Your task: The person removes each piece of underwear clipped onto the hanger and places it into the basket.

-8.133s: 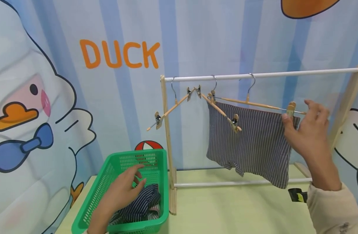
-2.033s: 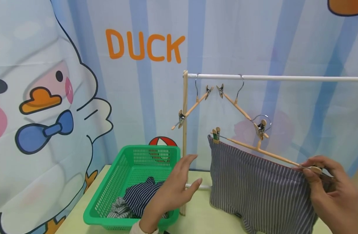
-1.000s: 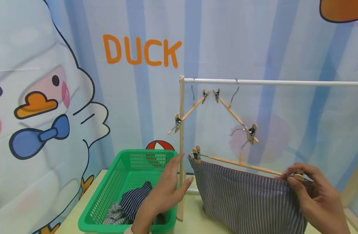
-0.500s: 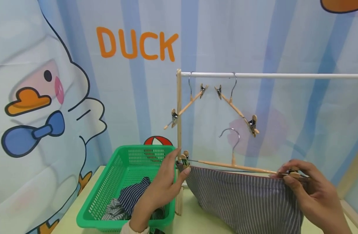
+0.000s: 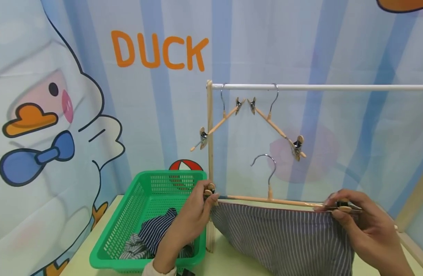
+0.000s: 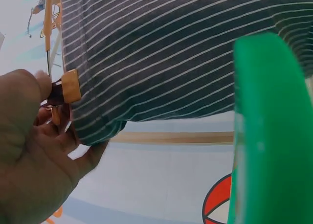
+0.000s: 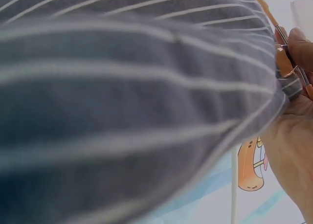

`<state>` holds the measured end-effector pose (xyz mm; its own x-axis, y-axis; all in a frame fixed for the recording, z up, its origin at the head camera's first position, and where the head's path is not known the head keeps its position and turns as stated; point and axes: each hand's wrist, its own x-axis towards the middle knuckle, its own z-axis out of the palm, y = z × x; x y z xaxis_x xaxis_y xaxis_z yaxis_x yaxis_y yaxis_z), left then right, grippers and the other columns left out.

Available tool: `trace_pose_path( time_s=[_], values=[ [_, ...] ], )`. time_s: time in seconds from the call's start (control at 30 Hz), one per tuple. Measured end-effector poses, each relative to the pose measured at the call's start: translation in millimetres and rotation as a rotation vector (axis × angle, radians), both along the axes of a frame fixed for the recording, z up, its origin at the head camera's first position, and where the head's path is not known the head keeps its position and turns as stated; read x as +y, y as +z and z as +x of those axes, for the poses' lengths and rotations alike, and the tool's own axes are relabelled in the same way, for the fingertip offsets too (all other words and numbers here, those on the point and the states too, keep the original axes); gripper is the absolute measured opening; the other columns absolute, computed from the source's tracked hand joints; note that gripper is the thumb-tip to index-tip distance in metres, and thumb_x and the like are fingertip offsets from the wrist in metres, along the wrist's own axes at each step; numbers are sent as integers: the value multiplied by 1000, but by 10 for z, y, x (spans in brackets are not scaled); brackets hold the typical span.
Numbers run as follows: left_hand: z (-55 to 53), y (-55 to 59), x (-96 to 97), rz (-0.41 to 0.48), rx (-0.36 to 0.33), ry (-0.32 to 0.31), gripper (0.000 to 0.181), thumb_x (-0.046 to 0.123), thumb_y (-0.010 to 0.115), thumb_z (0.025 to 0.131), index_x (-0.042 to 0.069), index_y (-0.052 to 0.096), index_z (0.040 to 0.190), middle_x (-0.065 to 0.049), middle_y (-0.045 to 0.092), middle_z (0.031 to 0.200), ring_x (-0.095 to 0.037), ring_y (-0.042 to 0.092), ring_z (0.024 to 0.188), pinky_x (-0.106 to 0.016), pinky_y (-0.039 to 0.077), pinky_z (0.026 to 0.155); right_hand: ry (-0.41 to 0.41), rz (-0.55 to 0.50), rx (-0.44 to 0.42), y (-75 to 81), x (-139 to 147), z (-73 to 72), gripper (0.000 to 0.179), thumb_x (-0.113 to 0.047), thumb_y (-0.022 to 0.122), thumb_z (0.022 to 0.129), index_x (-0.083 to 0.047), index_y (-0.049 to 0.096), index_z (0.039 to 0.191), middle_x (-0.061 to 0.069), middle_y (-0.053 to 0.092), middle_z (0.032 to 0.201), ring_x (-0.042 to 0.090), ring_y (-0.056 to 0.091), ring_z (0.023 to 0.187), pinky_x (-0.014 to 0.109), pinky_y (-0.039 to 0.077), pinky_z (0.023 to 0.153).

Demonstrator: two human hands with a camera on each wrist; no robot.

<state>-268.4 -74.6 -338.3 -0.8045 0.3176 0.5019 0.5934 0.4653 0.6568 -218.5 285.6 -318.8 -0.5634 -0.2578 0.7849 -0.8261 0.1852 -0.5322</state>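
Striped grey shorts [image 5: 290, 237] hang by the waistband from a wooden clip hanger [image 5: 246, 198], which is off the rail with its metal hook upward. My left hand [image 5: 188, 218] pinches the hanger's left clip; in the left wrist view that clip [image 6: 72, 86] bites the waistband corner between thumb and fingers. At the other end my right hand [image 5: 370, 226] grips the right clip, and the right wrist view shows this clip [image 7: 283, 62] on the cloth beside the fingers. The lower part of the shorts runs out of the head view.
Two bare clip hangers, a left one [image 5: 218, 124] and a right one [image 5: 273, 126], hang on the white rail [image 5: 335, 87] of the wooden rack. A green basket [image 5: 128, 263] with striped clothes [image 5: 159, 230] stands left of the rack on the pale table.
Earlier the hanger with the shorts hung on the rail. Since then it has come off, down toward me, and turned nearly level. My left hand has moved from the basket onto its left clip.
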Motion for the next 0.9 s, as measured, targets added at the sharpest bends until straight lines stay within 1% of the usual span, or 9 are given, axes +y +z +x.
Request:
trace_pose_path(
  time_s=[0.03, 0.07, 0.27, 0.3, 0.47, 0.57, 0.7, 0.8, 0.9],
  values=[
    [-2, 6, -6, 6, -15, -8, 27, 23, 41, 108, 3, 42, 127, -12, 50, 109, -17, 52, 94, -31, 45, 78, 40, -19, 14, -9, 10, -14, 32, 23, 42, 94, 20, 44, 126, 7, 58, 117, 10, 68, 103, 21, 53, 93],
    [-2, 11, -14, 9, -26, -14, 27, 25, 41, 108, 4, 43, 126, -11, 51, 109, -18, 54, 95, -30, 46, 77, 33, -21, 15, -7, 11, -12, 32, 23, 43, 94, 20, 44, 126, 6, 59, 118, 9, 68, 103, 21, 53, 93],
    [16, 35, -55, 3, -8, -83, 24, 25, 41, 108, 6, 41, 124, -12, 57, 112, -24, 63, 106, -31, 51, 81, -255, 119, 7, 8, 26, 45, 43, 20, 49, 93, 10, 48, 134, -8, 61, 115, 1, 63, 104, 15, 50, 92],
    [21, 37, -60, 7, -7, -94, 24, 25, 41, 108, 7, 41, 124, -12, 58, 112, -25, 64, 106, -31, 51, 81, -272, 131, 6, 10, 28, 49, 45, 20, 50, 93, 9, 48, 136, -9, 61, 115, 0, 63, 102, 15, 50, 91],
    [59, 35, -90, 35, -1, -112, 24, 24, 42, 108, 8, 41, 126, -11, 62, 113, -27, 67, 108, -30, 54, 84, -173, 96, -6, 0, 42, 28, 48, 22, 48, 93, 10, 44, 139, -4, 62, 115, 3, 66, 99, 19, 52, 87],
    [88, 30, -105, 39, 30, -105, 26, 21, 44, 107, 9, 42, 130, -11, 65, 112, -25, 67, 103, -30, 55, 80, -189, 120, 36, -17, 37, 6, 47, 22, 50, 92, 10, 46, 136, -4, 61, 114, 2, 65, 99, 18, 52, 83],
    [100, 35, -105, -3, 148, -84, 29, 18, 48, 105, 14, 52, 133, -7, 66, 106, -16, 64, 92, -27, 54, 72, -255, 169, 97, -29, 14, -10, 43, 22, 53, 90, 7, 50, 130, -8, 59, 112, 0, 62, 97, 17, 48, 76],
    [87, 35, -102, -37, 243, -73, 25, 16, 51, 103, 15, 62, 126, -2, 65, 102, -8, 57, 83, -24, 51, 68, -223, 155, 125, -31, 8, -19, 41, 24, 53, 88, 11, 51, 127, -7, 59, 113, 1, 62, 97, 19, 46, 73],
    [72, 35, -102, -48, 285, -74, 19, 13, 55, 101, 16, 67, 115, 1, 63, 96, -3, 50, 76, -23, 47, 65, -219, 153, 137, -33, 12, -19, 40, 25, 54, 87, 12, 52, 125, -8, 59, 114, 1, 62, 97, 20, 44, 72]
  ],
)
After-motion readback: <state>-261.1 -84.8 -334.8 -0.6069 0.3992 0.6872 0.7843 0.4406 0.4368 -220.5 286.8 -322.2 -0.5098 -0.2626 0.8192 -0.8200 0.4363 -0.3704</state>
